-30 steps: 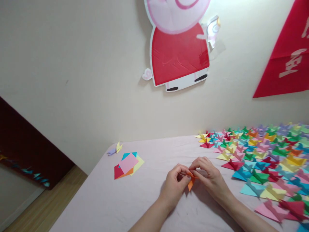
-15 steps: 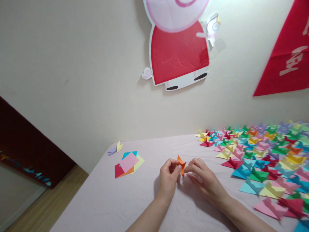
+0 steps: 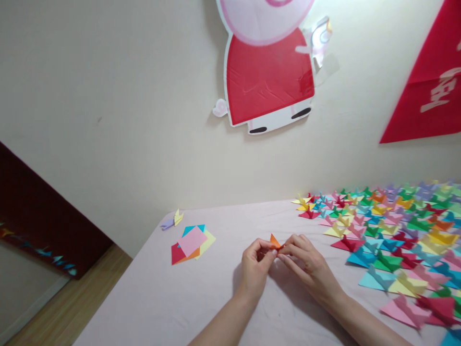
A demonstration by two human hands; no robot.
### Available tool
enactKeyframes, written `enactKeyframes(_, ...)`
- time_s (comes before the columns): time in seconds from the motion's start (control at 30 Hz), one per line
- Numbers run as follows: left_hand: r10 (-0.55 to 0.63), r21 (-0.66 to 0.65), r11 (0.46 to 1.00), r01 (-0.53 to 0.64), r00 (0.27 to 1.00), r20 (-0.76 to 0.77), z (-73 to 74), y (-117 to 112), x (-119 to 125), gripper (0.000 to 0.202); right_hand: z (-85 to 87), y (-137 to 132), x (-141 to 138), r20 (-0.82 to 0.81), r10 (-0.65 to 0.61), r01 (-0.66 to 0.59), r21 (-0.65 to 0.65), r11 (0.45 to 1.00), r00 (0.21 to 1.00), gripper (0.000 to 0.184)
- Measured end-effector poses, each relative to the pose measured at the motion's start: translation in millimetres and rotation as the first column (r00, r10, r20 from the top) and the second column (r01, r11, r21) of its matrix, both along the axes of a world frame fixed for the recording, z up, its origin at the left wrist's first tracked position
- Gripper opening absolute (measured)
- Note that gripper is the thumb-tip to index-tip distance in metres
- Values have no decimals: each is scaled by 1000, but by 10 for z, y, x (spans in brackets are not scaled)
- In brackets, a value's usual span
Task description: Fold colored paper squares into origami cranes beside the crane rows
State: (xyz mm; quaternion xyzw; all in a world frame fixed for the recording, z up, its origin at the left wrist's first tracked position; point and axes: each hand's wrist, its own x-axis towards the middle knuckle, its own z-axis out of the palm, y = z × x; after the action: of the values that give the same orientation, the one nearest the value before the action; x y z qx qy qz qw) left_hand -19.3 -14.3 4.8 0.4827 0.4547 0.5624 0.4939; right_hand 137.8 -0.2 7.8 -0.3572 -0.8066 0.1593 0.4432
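Both of my hands meet over the middle of the pale pink table (image 3: 151, 302). My left hand (image 3: 256, 270) pinches a small folded orange paper piece (image 3: 274, 240) between thumb and fingers. My right hand (image 3: 308, 263) closes its fingertips on the same piece from the right. Only the orange tip shows above my fingers; the rest of the fold is hidden between them.
A small stack of flat coloured paper squares (image 3: 192, 244) lies to the left of my hands, with two small folded pieces (image 3: 173, 221) behind it. Several rows of folded coloured paper figures (image 3: 396, 235) cover the table's right side. The table's left edge drops to a wooden floor (image 3: 68, 307).
A second ago both hands held the orange piece low. Half a second ago the left hand alone held it up. Now the right hand has closed on it again.
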Motion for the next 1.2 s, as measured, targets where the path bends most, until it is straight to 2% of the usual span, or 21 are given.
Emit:
enactKeyframes(0.23, -2, -15, 1000, 2, 1000, -18, -5, 7, -4, 13, -3, -15, -9, -49, -3, 3, -5, 1000, 999, 15)
enactKeyframes(0.43, 34, 79, 997, -27, 995, -96, -23, 19, -7, 11, 31, -14, 4, -90, 34, -35, -5, 999, 995, 22)
enactKeyframes(0.6, 44, 70, 997, -37, 993, -112, -47, 30, -15, 13, -32, 33, 26, -237, -108, 83, -115, 990, 965, 8)
enactKeyframes(0.87, 66, 75, 996, -52, 977, -202, -50, 8, -19, 9, -72, 64, 7, -150, -60, 16, -283, 959, 987, 22)
enactKeyframes(0.97, 93, 53, 995, -85, 976, -195, -46, 6, -20, 15, -76, 66, 11, -129, -55, 15, -297, 955, 990, 22)
enactKeyframes(1.2, 68, 93, 994, -51, 979, -190, 23, 2, -41, 13, -93, 72, -2, -103, -44, 11, -300, 954, 994, 21)
